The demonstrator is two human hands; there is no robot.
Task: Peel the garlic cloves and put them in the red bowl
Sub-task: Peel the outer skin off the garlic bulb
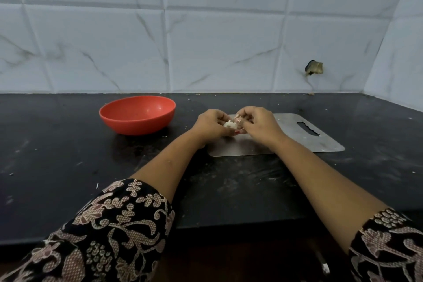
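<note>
A pale garlic clove [229,124] sits between both hands, just above the left end of a steel cutting board [304,142]. My left hand [210,125] grips the clove from the left. My right hand [257,122] pinches a pinkish flap of its skin [237,118] at the top. A red bowl [137,114] stands on the black counter to the left of the hands, and its inside looks empty.
The black counter [57,155] is dusted with small white specks and runs back to a tiled marble-pattern wall. The board has a handle slot [308,129] at its right end. A hole [313,67] breaks the wall at the right.
</note>
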